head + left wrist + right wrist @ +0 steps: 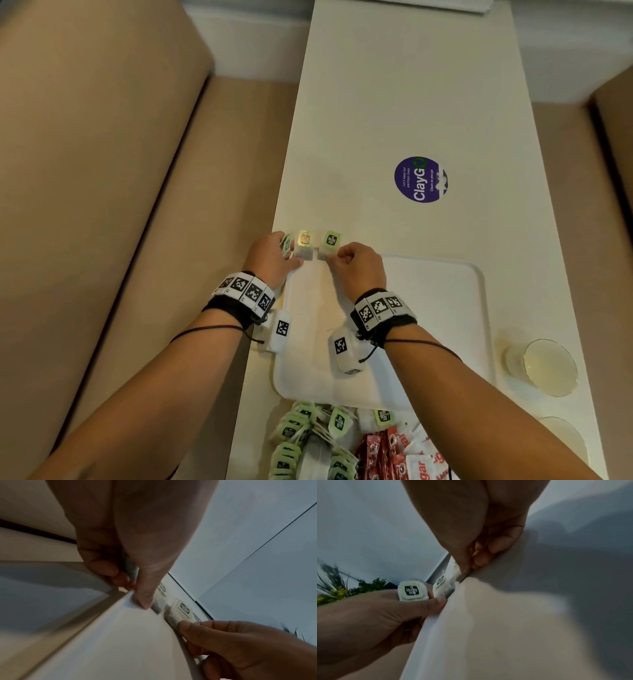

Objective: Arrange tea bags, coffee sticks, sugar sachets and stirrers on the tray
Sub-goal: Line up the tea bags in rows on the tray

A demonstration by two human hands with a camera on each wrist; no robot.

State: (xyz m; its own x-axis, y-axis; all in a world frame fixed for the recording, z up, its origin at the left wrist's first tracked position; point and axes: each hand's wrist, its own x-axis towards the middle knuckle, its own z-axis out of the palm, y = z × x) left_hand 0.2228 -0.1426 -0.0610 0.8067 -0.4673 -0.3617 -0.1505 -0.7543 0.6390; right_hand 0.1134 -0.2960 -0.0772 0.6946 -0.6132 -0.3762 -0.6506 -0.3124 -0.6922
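A white tray (438, 308) lies on the white table. Three tea bags with green tags sit in a row at the tray's far-left corner. My left hand (291, 255) holds the leftmost tea bag (287, 242) in curled fingers, its thumb down by the middle tea bag (305, 244). My right hand (330, 257) pinches the near end of the right tea bag (331, 240). In the right wrist view the left-held tea bag (411, 590) faces the camera, and the middle tea bag (441, 584) lies at the tray rim. In the left wrist view the right fingers (187, 626) pinch the right tea bag (181, 608).
At the near edge lie a pile of green-tagged tea bags (308, 438), red coffee sticks (376, 452) and white sugar sachets (421, 462). A glass (548, 366) stands right of the tray. A purple sticker (421, 180) marks the table. A beige sofa (102, 171) runs along the left.
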